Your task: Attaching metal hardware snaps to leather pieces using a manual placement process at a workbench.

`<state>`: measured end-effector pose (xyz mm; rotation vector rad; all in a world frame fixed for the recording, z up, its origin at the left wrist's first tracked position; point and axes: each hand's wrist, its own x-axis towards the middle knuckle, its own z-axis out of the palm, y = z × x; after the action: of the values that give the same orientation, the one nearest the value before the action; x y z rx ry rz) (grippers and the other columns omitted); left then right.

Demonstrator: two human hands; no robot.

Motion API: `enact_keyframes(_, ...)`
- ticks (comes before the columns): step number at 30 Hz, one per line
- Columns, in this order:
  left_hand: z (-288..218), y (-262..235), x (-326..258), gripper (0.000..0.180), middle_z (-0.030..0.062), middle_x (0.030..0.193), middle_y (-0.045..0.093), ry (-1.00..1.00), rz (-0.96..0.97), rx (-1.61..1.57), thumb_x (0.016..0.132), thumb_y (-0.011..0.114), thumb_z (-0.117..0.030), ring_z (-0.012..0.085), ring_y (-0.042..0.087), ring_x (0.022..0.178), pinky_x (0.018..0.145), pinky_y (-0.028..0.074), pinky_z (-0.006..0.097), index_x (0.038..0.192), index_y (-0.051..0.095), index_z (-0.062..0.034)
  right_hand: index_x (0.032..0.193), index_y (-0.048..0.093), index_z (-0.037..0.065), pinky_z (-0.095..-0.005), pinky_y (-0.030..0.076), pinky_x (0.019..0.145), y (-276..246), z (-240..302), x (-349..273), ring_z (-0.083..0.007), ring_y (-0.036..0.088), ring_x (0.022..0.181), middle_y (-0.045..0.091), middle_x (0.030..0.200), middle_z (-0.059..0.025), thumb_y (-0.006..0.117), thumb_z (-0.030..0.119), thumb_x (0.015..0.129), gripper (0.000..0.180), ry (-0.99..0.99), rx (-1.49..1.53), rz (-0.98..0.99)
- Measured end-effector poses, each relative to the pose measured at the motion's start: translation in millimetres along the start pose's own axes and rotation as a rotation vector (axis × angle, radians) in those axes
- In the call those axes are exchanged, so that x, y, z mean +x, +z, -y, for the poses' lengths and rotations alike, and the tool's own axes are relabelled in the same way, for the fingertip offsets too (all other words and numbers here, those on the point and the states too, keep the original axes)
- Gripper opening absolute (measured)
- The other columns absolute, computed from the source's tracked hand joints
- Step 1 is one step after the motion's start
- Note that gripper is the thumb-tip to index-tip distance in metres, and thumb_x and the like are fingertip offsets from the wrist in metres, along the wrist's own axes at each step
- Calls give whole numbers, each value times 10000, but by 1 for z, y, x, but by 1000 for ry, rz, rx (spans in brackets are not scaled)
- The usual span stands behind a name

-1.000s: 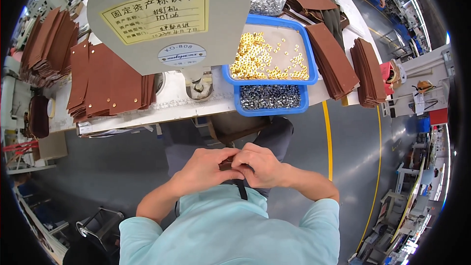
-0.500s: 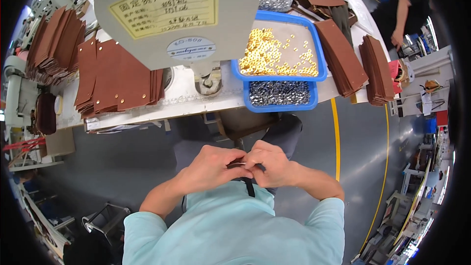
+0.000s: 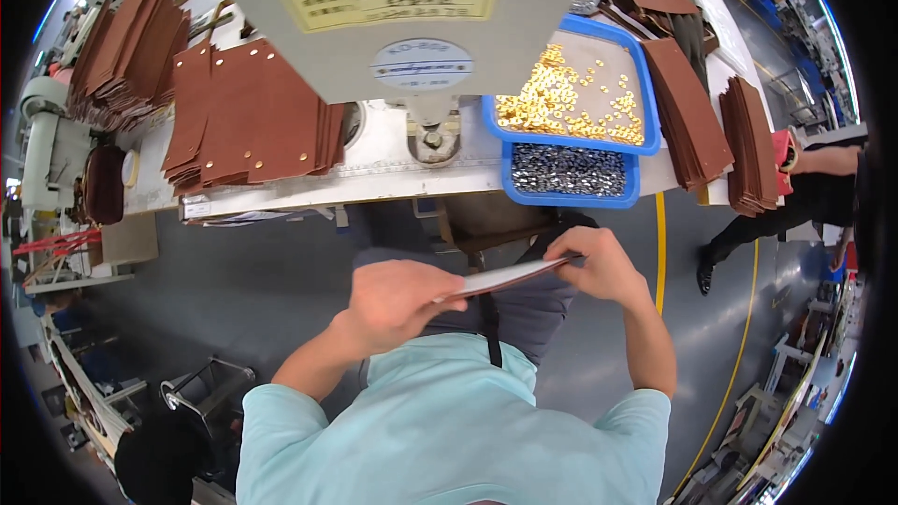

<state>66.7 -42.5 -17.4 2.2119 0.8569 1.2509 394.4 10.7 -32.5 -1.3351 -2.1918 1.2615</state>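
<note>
Between my two hands, above my lap, stretches a thin flat leather piece (image 3: 510,279) with a pale upper face and a brown edge. My left hand (image 3: 395,304) pinches its left end, the thumb lying along it. Its right end is gripped by my right hand (image 3: 603,265), whose fingertips curl over it. Both hands are in front of the table edge, below the pale machine head (image 3: 402,51). On the table, left of the machine, lie brown leather panels (image 3: 248,122) with small gold-coloured studs.
A blue tray (image 3: 652,103) of gold-coloured ring-shaped pieces overlaps another blue tray (image 3: 572,201) of dark metal parts. Stacked brown leather strips (image 3: 687,117) lie farther right. More brown pieces (image 3: 131,61) are piled at far left. Another person's leg (image 3: 762,229) shows at right.
My hands have moved apart, exposing the leather piece between them. The view has shifted, so the table things appear farther right. The other person at right has changed position, a leg now showing.
</note>
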Motion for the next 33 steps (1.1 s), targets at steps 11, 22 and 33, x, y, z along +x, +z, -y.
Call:
enact_keyframes(11,12,5,-1,416,135,1112,740,-445,476,181,838,835,-231,298,711,983,814,570,374,1181,715,-30,941,789,19,-257,549,678,-6,40,5,-123,718,730,770,797,-70,837,37,811,140,-35,373,-191)
enact_keyframes(22,7,37,9,299,121,947,776,-755,291,-357,997,709,-226,148,707,762,703,561,305,1214,729,-21,1037,789,16,-321,601,762,-98,-35,95,-219,764,791,787,895,-120,772,40,822,217,-1,-296,-608)
enact_keyframes(33,11,41,9,280,62,1034,777,-839,109,-456,1037,653,-166,90,682,895,808,550,266,1267,708,-16,791,756,-2,-451,592,796,-119,-33,138,-394,729,819,736,822,-222,715,53,725,95,125,-829,-292)
